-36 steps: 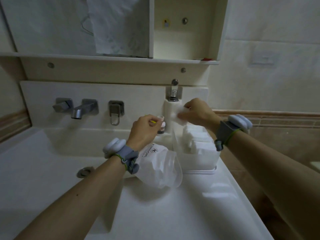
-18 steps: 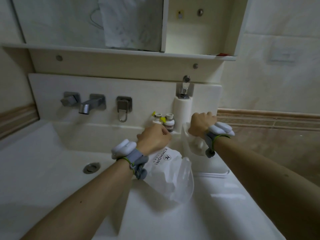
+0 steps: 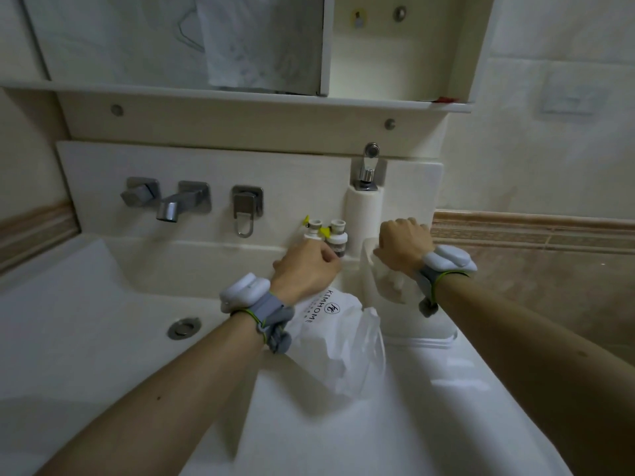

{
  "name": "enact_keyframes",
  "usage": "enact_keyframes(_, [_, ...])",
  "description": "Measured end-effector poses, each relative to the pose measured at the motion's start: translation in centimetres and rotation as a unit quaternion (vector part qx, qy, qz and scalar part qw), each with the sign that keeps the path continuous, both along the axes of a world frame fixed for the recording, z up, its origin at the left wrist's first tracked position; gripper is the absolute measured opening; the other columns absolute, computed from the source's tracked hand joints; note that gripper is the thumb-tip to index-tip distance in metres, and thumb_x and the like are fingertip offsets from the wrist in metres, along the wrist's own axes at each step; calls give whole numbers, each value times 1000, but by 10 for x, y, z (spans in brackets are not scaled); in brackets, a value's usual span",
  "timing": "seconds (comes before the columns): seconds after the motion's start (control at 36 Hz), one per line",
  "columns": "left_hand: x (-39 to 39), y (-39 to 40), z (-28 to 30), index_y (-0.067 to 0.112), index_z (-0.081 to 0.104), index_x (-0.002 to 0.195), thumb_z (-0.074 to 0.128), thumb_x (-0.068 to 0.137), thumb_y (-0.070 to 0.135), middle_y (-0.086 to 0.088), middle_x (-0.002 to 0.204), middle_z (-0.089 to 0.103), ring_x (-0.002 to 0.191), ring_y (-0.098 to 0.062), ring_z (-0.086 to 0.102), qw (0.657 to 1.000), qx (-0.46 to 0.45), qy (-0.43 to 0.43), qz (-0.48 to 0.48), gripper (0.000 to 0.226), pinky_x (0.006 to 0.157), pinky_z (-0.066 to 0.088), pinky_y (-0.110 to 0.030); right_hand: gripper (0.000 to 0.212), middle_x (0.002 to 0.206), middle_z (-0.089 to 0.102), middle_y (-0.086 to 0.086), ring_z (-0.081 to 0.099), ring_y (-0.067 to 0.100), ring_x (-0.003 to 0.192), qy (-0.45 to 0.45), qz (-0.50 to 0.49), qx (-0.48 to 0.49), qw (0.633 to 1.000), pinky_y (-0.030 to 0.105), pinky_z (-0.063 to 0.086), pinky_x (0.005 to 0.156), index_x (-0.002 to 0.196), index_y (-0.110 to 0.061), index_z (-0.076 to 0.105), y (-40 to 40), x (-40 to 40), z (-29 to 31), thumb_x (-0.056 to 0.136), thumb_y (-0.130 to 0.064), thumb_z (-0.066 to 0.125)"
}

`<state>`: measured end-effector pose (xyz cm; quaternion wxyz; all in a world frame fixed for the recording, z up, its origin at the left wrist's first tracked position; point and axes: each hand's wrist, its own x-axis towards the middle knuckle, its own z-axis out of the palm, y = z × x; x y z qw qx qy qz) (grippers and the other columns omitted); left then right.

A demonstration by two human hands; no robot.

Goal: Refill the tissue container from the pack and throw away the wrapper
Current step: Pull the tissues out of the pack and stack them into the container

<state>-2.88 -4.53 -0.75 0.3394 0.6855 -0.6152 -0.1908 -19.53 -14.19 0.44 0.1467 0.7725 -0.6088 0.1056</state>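
While both hands reach toward the back of the white worktop [image 3: 446, 424], the left hand [image 3: 305, 269] is curled round the top of a white plastic pack [image 3: 336, 345] printed with dark letters, and the pack hangs down from that grip, its loose clear end lying crumpled on the worktop beside the basin. The right hand [image 3: 403, 247] is pushed knuckles-up into the white tissue container [image 3: 388, 290], which stands on the worktop just right of the pack and against the back wall; its fingers are bent down out of sight among white tissues [image 3: 391, 281], and whether they grip them I cannot tell. Each wrist wears a grey strap with a white block on it. Just behind the left hand stand two small bottles [image 3: 328, 235] with yellow tags, beside a white roll [image 3: 364, 214] under a metal holder. A metal tap [image 3: 171, 204] sticks out of the back wall over the sink [image 3: 86, 321], whose round drain [image 3: 184, 327] shows left of the left forearm. Above hangs a mirror cabinet [image 3: 171, 39] with an open shelf to its right.
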Motion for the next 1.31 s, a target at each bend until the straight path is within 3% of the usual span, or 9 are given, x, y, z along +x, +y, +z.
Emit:
enact_keyframes(0.11, [3, 0, 2, 31, 64, 62, 48, 69, 40, 4, 85, 73, 95, -26, 65, 1000, -14, -3, 21, 20, 93, 48, -44, 40, 115, 58, 12, 51, 34, 109, -44, 25, -46, 998, 43, 40, 91, 112, -15, 62, 14, 1, 14, 93, -48, 50])
enact_keyframes(0.22, [6, 8, 5, 25, 67, 76, 54, 82, 33, -3, 95, 71, 98, -31, 62, 998, -19, -15, 61, 17, 94, 47, -45, 31, 112, 61, 14, 58, 35, 101, -83, 74, -38, 993, 45, 48, 88, 109, -12, 60, 41, 5, 34, 93, -36, 48])
enact_keyframes(0.36, [14, 19, 5, 11, 68, 81, 52, 90, 32, -13, 96, 70, 97, -37, 61, 995, -2, -35, 92, 28, 87, 47, -37, 34, 77, 70, 11, 65, 27, 69, -165, 120, 134, 970, 38, 59, 68, 85, -3, 70, 94, 6, 57, 88, -33, 55])
enact_keyframes(0.47, [27, 24, 3, 2, 65, 82, 49, 95, 38, -24, 104, 68, 102, -40, 61, 995, 45, -44, 75, 42, 77, 45, -35, 26, 54, 62, 1, 51, 16, 45, -127, 102, 341, 926, 21, 46, 46, 78, -7, 67, 128, 3, 73, 90, -24, 52])
enact_keyframes(0.69, [39, 43, -1, -2, 60, 122, 37, 97, 57, -18, 129, 59, 114, -35, 57, 986, 148, -38, 73, 69, 89, 45, -33, 23, 93, 75, 6, 60, 11, 61, -129, 148, 511, 837, 20, 49, 55, 107, -4, 71, 150, -15, 57, 95, -18, 58])
enact_keyframes(0.89, [36, 54, -6, -5, 56, 126, 42, 94, 60, -21, 128, 59, 114, -35, 59, 985, 147, 43, 73, 73, 94, 47, -36, 21, 91, 74, 12, 69, 18, 67, -349, 206, 395, 825, 23, 54, 57, 107, 3, 70, 161, -9, 27, 88, 3, 61])
enact_keyframes(1.03, [40, 54, -10, -1, 54, 129, 50, 91, 60, -18, 130, 58, 116, -34, 57, 972, 161, 150, 84, 72, 96, 44, -36, 24, 91, 75, 10, 70, 19, 78, -220, 206, 196, 933, 30, 59, 75, 97, -5, 75, 161, 5, 16, 81, 3, 58])
enact_keyframes(1.22, [57, 58, -1, 11, 70, 108, 64, 76, 57, -13, 108, 72, 107, -32, 65, 917, 204, 342, 13, 57, 105, 44, -39, 19, 109, 67, 12, 59, 28, 94, -92, 235, 125, 960, 32, 42, 73, 107, -7, 62, 171, 3, 20, 92, -10, 51])
enact_keyframes(1.31, [56, 60, 3, 17, 68, 90, 64, 78, 50, -8, 88, 71, 81, -27, 66, 915, 223, 336, -8, 35, 81, 48, -30, 26, 119, 64, 12, 59, 32, 107, -63, 222, 129, 964, 32, 45, 82, 118, -9, 58, 174, 2, 26, 96, -18, 50])
